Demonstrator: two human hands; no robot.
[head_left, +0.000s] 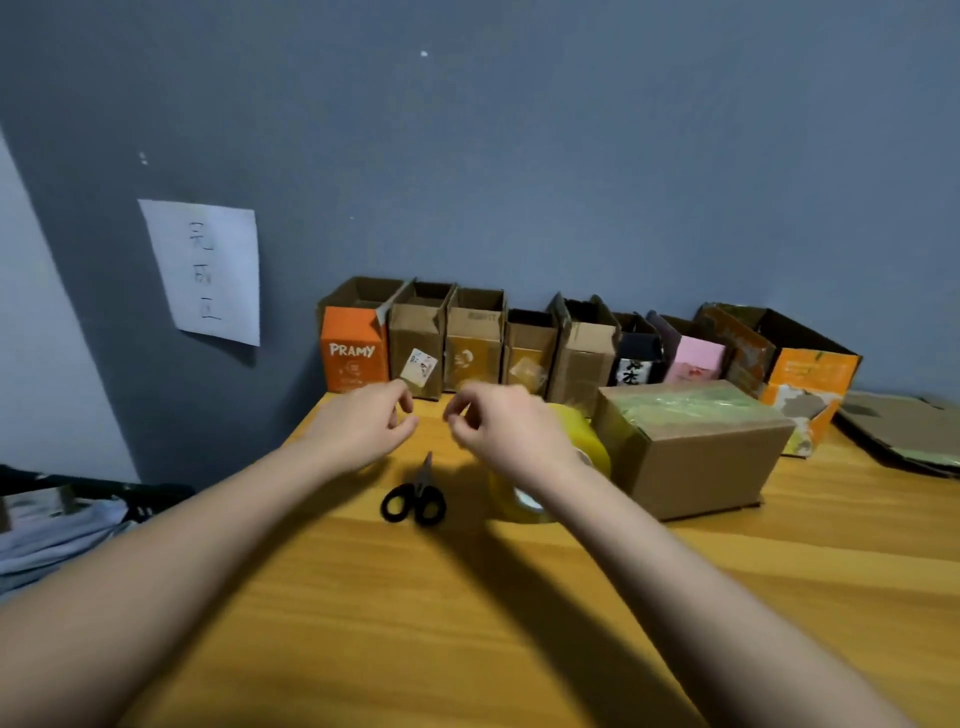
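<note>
Both my hands hover above the wooden table (519, 623), close together and slightly blurred. My left hand (363, 428) has its fingers curled, thumb and forefinger tips meeting. My right hand (506, 431) is curled the same way, a small gap away. I see nothing in either hand or between them. Black-handled scissors (414, 500) lie shut on the table just below the hands. A yellow roll of tape (582, 441) sits under my right wrist, partly hidden. A closed cardboard box (696, 457) with tape across its top stands to the right of the roll.
A row of several open small cartons (472, 338) lines the wall at the back, from an orange one (354, 353) at the left to a larger orange box (805, 374) at the right. Flattened cardboard (904, 431) lies at the far right. A paper sheet (205, 270) hangs on the wall.
</note>
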